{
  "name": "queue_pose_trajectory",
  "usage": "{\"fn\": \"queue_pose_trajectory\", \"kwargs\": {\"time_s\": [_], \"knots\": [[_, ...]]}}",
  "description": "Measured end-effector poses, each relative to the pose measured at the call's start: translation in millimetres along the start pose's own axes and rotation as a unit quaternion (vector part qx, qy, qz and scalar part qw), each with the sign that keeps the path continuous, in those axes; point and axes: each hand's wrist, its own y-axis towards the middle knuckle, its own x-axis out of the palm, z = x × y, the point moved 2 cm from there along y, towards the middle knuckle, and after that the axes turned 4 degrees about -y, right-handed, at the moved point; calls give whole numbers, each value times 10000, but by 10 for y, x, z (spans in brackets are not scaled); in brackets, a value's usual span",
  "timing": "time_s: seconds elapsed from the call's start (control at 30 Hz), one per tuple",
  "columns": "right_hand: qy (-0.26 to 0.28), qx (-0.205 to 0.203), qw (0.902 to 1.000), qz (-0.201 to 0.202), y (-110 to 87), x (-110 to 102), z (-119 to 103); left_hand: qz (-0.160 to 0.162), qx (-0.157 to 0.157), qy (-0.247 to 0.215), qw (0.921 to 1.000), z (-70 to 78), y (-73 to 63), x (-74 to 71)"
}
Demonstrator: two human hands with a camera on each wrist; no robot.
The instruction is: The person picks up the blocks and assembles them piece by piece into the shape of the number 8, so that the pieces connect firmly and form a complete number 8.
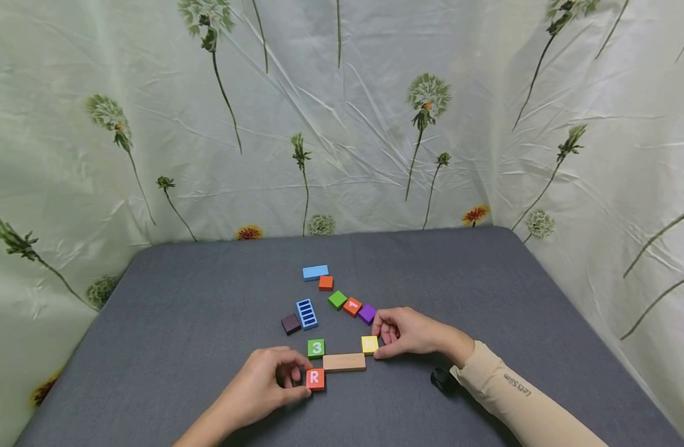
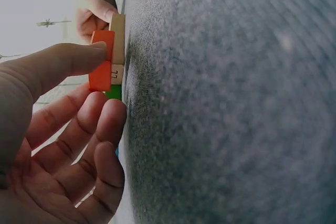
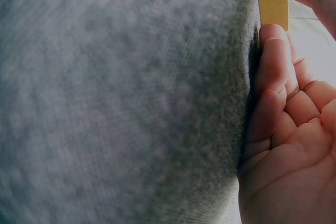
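Note:
My left hand point(image 1: 266, 382) pinches an orange-red block marked R point(image 1: 315, 379) between thumb and fingers. In the left wrist view that block point(image 2: 101, 72) appears held slightly above the cloth. Opposite, my right hand point(image 1: 411, 334) holds a yellow block point(image 1: 369, 345) by its right side, with thumb and fingertips; the right wrist view shows only part of that block point(image 3: 274, 4). Between the hands lies a plain wooden plank point(image 1: 344, 362). A green block marked 3 point(image 1: 316, 348) sits behind the plank's left end, near my left fingertips.
Farther back on the grey cloth-covered table point(image 1: 208, 298) lie a dark block point(image 1: 290, 323), a blue block with dark bars point(image 1: 306, 314), a green block point(image 1: 337, 300), an orange block marked 1 point(image 1: 352, 306), a purple block point(image 1: 367, 313), a plain orange block point(image 1: 326, 284) and a blue plank point(image 1: 315, 272).

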Motion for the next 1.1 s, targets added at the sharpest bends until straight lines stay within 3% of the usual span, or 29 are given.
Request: {"fn": "queue_pose_trajectory", "kwargs": {"time_s": [0.43,1.1], "knots": [[-29,64,10000,-39,2,1,-6,-200,-182,103,9996,-39,15,11],[-68,150,9998,-60,0,-12,-11,-141,-43,209,9997,-41,37,46]]}}
